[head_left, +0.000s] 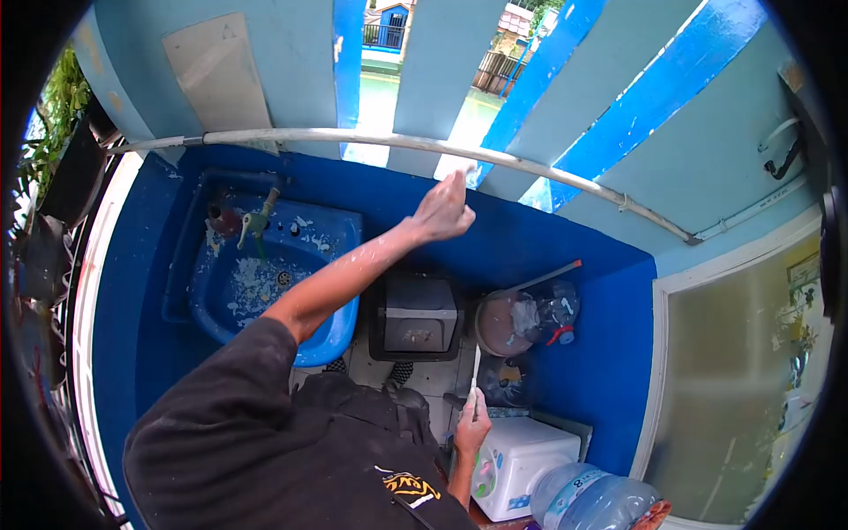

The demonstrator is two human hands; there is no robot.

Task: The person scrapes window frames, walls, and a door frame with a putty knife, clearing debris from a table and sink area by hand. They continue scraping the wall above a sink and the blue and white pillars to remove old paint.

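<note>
My left hand point(442, 209) is raised in front of the slatted blue wall, fingers curled closed, just below the white pipe point(371, 137). A whitish blur lies at its fingertips against the bright gap; what it holds, if anything, I cannot make out. White smears mark the forearm. Lower down, my right hand point(473, 428) is closed around a thin whitish scraper-like tool point(477, 367), seen nearly edge-on and pointing up. Beside that hand stands a white box-shaped appliance point(521, 459).
A blue sink point(349, 230) with a tap point(256, 221) is strewn with paint flakes. Below the wall are a dark bin point(418, 305), a bucket point(496, 327) and a clear plastic bottle point(558, 309). A large water bottle point(592, 499) lies at lower right, near a framed door point(733, 371).
</note>
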